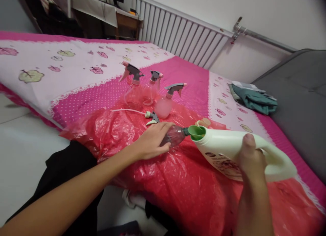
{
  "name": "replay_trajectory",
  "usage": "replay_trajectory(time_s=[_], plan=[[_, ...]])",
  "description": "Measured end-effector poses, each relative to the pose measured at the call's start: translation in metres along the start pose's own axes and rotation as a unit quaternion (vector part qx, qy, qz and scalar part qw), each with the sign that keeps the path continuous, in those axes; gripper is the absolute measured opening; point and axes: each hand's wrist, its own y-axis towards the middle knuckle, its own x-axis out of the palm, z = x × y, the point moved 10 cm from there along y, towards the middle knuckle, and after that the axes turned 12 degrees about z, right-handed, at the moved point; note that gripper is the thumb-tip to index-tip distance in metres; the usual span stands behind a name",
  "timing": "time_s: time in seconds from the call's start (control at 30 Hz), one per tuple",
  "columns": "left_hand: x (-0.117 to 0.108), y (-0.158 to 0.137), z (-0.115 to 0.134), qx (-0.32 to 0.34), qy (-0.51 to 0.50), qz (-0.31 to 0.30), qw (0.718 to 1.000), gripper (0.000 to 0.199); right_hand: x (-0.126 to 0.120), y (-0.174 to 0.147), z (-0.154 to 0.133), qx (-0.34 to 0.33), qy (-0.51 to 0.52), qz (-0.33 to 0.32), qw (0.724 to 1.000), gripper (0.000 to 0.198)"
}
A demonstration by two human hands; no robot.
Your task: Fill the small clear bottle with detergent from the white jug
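Note:
My left hand (155, 140) is wrapped round a see-through spray bottle body (177, 135), tilted with its mouth to the right. In my right hand (251, 157) is a pale green jug (224, 137), lying nearly on its side. The jug's green pouring spout (196, 131) meets the bottle's mouth; whether liquid flows cannot be made out. A loose spray head (153, 117) with a thin tube lies just beyond my left hand. Behind it stand three spray bottles with trigger heads, a clear one (132, 93), another clear one (149, 93) and one with pinkish contents (164, 106).
Red plastic sheeting (168, 181) covers the near side of the bed (84, 66). A tan cap (203, 122) lies behind the jug. Folded green clothing (254, 98) rests by the grey headboard (300, 89). A radiator (178, 28) and a desk (127, 21) stand beyond.

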Motion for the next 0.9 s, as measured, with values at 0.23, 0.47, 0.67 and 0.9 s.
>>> replay_trajectory(time_s=[0.23,0.47,0.67,0.9], plan=[[0.0006,0.0016,-0.0003,-0.001,-0.006,-0.011,1.000,0.052,-0.0002,0.0000,-0.0020,-0.002,0.007,0.003,1.000,0.107],[0.0023,0.0034,-0.0016,0.004,0.009,-0.027,1.000,0.055,-0.0010,-0.0036,-0.0070,0.014,-0.020,-0.011,1.000,0.099],[0.0026,0.0015,-0.0013,0.010,-0.020,-0.047,0.999,0.059,-0.0030,-0.0054,-0.0067,0.019,-0.025,-0.009,0.999,0.097],[0.0039,0.0002,0.0002,0.030,-0.022,-0.054,0.998,0.057,-0.0016,-0.0020,-0.0033,0.021,-0.028,0.003,0.999,0.101]])
